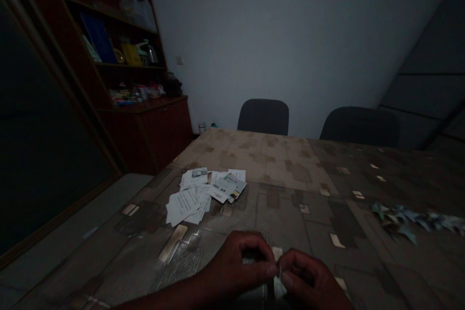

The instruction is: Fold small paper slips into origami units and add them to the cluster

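Patterned tablecloth (pixel 301 223), dimly lit: left hand (pixel 241 264) and right hand (pixel 313 278) together pinch a small pale paper (pixel 279 286); loose cards (pixel 189 203) lie beyond the left hand, pointed folded pieces (pixel 409 220) beyond the right.

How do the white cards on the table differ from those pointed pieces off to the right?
The white cards lie flat and overlapping, while the pointed pieces have raised tips and look folded. The cards carry visible print; the pieces look greenish and bluish, too dim for detail. The cards lie beyond the left hand, the pieces out past the right hand. Both rest on the patterned tabletop.
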A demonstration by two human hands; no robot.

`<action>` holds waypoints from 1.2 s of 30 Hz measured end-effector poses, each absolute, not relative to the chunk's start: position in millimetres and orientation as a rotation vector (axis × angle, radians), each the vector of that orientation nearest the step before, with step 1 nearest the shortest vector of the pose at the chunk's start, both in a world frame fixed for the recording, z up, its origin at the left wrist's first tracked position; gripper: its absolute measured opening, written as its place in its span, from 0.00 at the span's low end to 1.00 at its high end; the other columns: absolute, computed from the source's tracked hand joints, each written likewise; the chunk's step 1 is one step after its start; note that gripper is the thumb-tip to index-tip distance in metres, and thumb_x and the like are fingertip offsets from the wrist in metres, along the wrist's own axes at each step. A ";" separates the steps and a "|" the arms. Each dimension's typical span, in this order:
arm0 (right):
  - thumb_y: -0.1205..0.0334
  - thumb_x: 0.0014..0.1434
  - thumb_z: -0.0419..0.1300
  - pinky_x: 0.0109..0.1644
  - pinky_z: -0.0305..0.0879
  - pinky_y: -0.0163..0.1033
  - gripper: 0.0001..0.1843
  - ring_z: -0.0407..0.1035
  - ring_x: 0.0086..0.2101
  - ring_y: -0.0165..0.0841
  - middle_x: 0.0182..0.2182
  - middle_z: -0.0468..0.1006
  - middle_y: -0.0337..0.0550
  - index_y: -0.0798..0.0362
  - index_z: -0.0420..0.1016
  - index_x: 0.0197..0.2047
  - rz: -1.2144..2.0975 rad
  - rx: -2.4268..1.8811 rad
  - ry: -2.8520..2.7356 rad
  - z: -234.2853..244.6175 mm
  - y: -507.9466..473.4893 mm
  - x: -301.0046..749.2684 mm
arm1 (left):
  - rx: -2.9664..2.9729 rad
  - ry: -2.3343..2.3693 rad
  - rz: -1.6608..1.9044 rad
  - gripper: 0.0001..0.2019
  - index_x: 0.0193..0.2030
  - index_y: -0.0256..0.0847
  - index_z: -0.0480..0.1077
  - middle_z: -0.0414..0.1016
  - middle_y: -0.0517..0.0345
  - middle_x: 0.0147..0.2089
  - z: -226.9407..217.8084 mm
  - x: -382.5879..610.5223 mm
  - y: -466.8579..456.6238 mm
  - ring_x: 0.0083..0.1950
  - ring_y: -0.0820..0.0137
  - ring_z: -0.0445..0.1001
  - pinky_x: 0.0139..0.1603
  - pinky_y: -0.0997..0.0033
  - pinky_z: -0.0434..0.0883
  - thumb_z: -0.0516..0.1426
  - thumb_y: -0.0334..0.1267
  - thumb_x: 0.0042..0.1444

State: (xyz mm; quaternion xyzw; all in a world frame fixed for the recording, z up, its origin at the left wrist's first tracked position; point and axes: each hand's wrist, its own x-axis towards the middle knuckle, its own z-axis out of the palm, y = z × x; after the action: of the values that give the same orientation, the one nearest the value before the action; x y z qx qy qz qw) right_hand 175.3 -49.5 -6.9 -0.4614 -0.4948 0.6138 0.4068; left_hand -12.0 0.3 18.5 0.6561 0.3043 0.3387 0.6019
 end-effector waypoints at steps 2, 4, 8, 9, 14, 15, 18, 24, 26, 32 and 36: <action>0.34 0.47 0.66 0.29 0.50 0.32 0.28 0.54 0.25 0.28 0.22 0.63 0.34 0.53 0.70 0.29 1.558 -1.161 -1.256 -7.8 -49.3 175.8 | 1.497 0.719 0.764 0.13 0.26 0.36 0.75 0.72 0.59 0.26 20.0 -11.7 0.4 0.30 0.71 0.68 0.35 0.71 0.65 0.65 0.46 0.47; 0.35 0.47 0.66 0.30 0.49 0.32 0.27 0.53 0.25 0.28 0.22 0.63 0.33 0.52 0.70 0.28 1.547 -1.169 -1.246 -7.9 -49.0 176.3 | 1.479 0.727 0.746 0.12 0.27 0.36 0.76 0.72 0.59 0.26 19.6 -12.3 0.6 0.30 0.71 0.68 0.35 0.72 0.65 0.65 0.44 0.46; 0.34 0.46 0.66 0.29 0.49 0.32 0.28 0.52 0.24 0.27 0.21 0.60 0.31 0.52 0.69 0.27 1.569 -1.170 -1.255 -7.1 -48.8 177.4 | 1.430 0.693 0.748 0.09 0.28 0.36 0.78 0.74 0.59 0.26 16.3 -14.8 1.6 0.30 0.71 0.69 0.36 0.72 0.64 0.67 0.41 0.45; 0.34 0.45 0.67 0.29 0.49 0.32 0.28 0.51 0.23 0.27 0.20 0.59 0.31 0.52 0.69 0.27 1.590 -1.171 -1.244 -7.3 -48.9 177.4 | 1.426 0.686 0.749 0.09 0.28 0.36 0.79 0.75 0.59 0.26 16.0 -15.1 1.8 0.30 0.71 0.70 0.36 0.72 0.65 0.67 0.40 0.45; 0.34 0.42 0.69 0.29 0.48 0.32 0.29 0.51 0.23 0.26 0.21 0.61 0.31 0.53 0.68 0.28 1.630 -1.119 -1.126 -9.4 -50.4 174.6 | 1.461 0.683 0.760 0.07 0.27 0.37 0.79 0.76 0.58 0.27 18.2 -15.0 2.4 0.31 0.70 0.71 0.36 0.72 0.66 0.67 0.39 0.45; 0.35 0.42 0.69 0.29 0.49 0.32 0.29 0.52 0.23 0.26 0.21 0.61 0.31 0.53 0.68 0.28 1.628 -1.107 -1.123 -9.3 -50.6 173.8 | 1.480 0.674 0.769 0.07 0.28 0.37 0.79 0.76 0.58 0.27 18.4 -14.9 2.5 0.31 0.70 0.72 0.36 0.72 0.66 0.67 0.39 0.45; 0.35 0.42 0.70 0.28 0.48 0.31 0.29 0.51 0.22 0.25 0.20 0.60 0.30 0.52 0.68 0.27 1.644 -1.095 -1.109 -7.2 -50.9 172.4 | 1.533 0.637 0.814 0.07 0.28 0.37 0.80 0.76 0.58 0.27 18.0 -15.0 2.5 0.32 0.70 0.72 0.37 0.72 0.66 0.66 0.39 0.47; 0.35 0.41 0.71 0.28 0.47 0.30 0.30 0.50 0.22 0.24 0.20 0.60 0.29 0.53 0.68 0.27 1.669 -1.079 -1.029 -4.7 -50.8 173.4 | 1.504 0.641 0.821 0.04 0.30 0.37 0.79 0.76 0.58 0.28 17.6 -13.5 0.4 0.32 0.71 0.72 0.38 0.72 0.67 0.65 0.36 0.48; 0.36 0.41 0.72 0.28 0.49 0.29 0.29 0.51 0.22 0.24 0.20 0.60 0.29 0.53 0.68 0.27 1.691 -1.073 -1.001 -7.1 -50.6 174.2 | 1.532 0.633 0.822 0.04 0.30 0.37 0.79 0.76 0.58 0.28 17.4 -12.5 0.2 0.32 0.71 0.72 0.37 0.72 0.67 0.65 0.35 0.47; 0.38 0.43 0.71 0.27 0.47 0.29 0.28 0.51 0.21 0.23 0.19 0.61 0.30 0.53 0.68 0.28 1.709 -1.065 -1.003 -14.5 -50.2 176.2 | 1.524 0.627 0.811 0.05 0.29 0.36 0.77 0.73 0.59 0.28 19.2 -10.7 -0.5 0.30 0.72 0.70 0.35 0.72 0.67 0.64 0.35 0.44; 0.37 0.44 0.71 0.27 0.46 0.29 0.28 0.49 0.22 0.24 0.19 0.59 0.29 0.53 0.67 0.27 1.706 -1.046 -1.025 -11.6 -50.5 176.1 | 1.489 0.665 0.778 0.06 0.29 0.36 0.76 0.73 0.60 0.27 18.9 -11.1 -1.7 0.29 0.72 0.70 0.35 0.71 0.66 0.63 0.36 0.45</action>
State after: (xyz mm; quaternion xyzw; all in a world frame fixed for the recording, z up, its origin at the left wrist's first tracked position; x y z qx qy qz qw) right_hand 176.1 -50.5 -11.6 -0.4194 -0.4113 0.6843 0.4321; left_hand -11.1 -1.7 18.9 0.6474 0.2892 0.3382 0.6188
